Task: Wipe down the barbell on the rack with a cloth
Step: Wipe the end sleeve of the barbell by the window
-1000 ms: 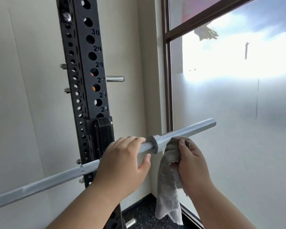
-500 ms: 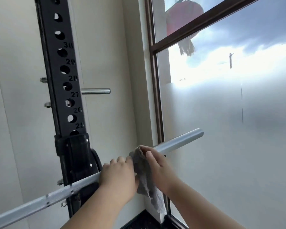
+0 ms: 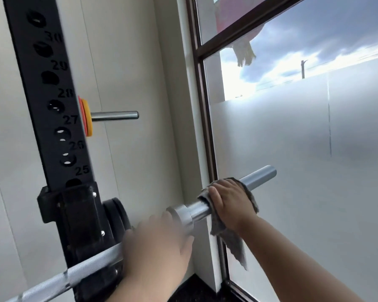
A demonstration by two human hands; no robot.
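Observation:
The silver barbell (image 3: pixel 258 176) rests on a black hook of the rack and runs from lower left up to the right, its sleeve end pointing at the window. My right hand (image 3: pixel 227 199) presses a grey cloth (image 3: pixel 229 240) around the sleeve, just right of the collar (image 3: pixel 181 214); the cloth's loose end hangs below the bar. My left hand (image 3: pixel 159 247), blurred, is wrapped over the shaft left of the collar, beside the hook.
The black rack upright (image 3: pixel 42 94) with numbered holes stands at left. A steel peg (image 3: pixel 115 115) with an orange and red disc sticks out of it higher up. A frosted window (image 3: pixel 314 149) is close on the right, a cream wall behind.
My right hand slid the cloth outward along the sleeve, away from the collar and my left hand. The view has moved closer and to the right.

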